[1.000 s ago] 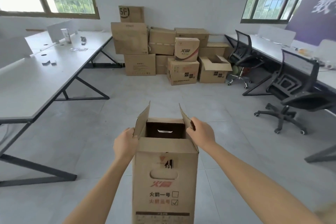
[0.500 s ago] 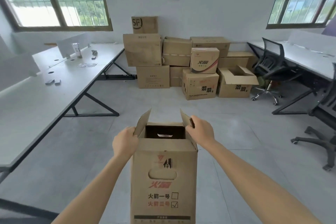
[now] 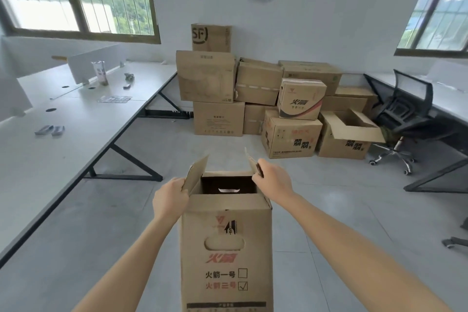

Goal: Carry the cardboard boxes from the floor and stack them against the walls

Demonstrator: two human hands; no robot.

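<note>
Head view, nearest first: I hold a tall open cardboard box upright before me, its lower end out of frame. My left hand pinches the left flap at the rim, and my right hand curls round the right flap. Gripping both sides likely holds the load level and the flaps out of my sightline. Grey floor lies ahead, with no obstruction on the direct line. A long white desk bounds the left and an office chair crowds the right. The stacked boxes stand against the far wall, with an open carton at front right.
</note>
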